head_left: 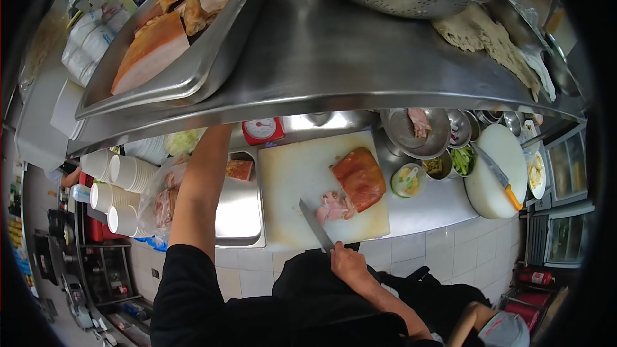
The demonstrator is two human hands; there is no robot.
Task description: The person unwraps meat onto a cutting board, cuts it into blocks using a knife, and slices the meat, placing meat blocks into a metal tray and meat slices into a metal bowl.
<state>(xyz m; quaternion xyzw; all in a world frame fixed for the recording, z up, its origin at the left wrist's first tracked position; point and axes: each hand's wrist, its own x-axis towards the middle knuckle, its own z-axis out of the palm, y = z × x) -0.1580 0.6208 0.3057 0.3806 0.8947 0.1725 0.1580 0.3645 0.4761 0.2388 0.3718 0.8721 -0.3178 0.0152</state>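
Hands, two, well apart: right hand (pixel 348 265) closed on a knife (pixel 315 225); left hand hidden behind the steel shelf (pixel 308 58), its grip impossible to tell.

Meat block (pixel 358 178), one, browned, lay on the cutting board (pixel 286 173), centre of the frame, most of its bulk apparently uncut. Pink meat pieces (pixel 333 207), one small heap, lay at the block's lower left, the knife's tip just beside them; cutting was judged begun, with the larger share left. Browned offcut (pixel 240 169), one, sat in the steel tray (pixel 262 218) left of the board; pink strip (pixel 420 122), in a metal bowl (pixel 400 133), right of centre.
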